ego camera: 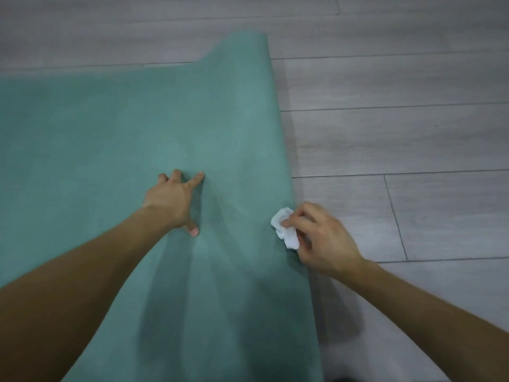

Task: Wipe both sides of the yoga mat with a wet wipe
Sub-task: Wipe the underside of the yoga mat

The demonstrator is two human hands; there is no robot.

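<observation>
The teal, finely textured foam yoga mat point(143, 128) lies spread on the grey wood-plank floor point(399, 139), filling the view from 9 o'clock to 6 o'clock; its far corner at 12 o'clock curls upward. The left hand point(172, 201) presses the mat with fingers spread, holding nothing. The right hand point(321, 241) pinches a crumpled white wet wipe point(285, 227) at the mat's right edge, at about 4 o'clock.

Handling judgement: the mat appears light, soft and flexible (shallow ripples run toward 6 o'clock), so it likely shifts under wiping unless pinned flat. For turning it over, the right long edge or the lifted corner offers the best hold. Open floor extends from 1 o'clock to 5 o'clock, giving room to flip the mat that way.
</observation>
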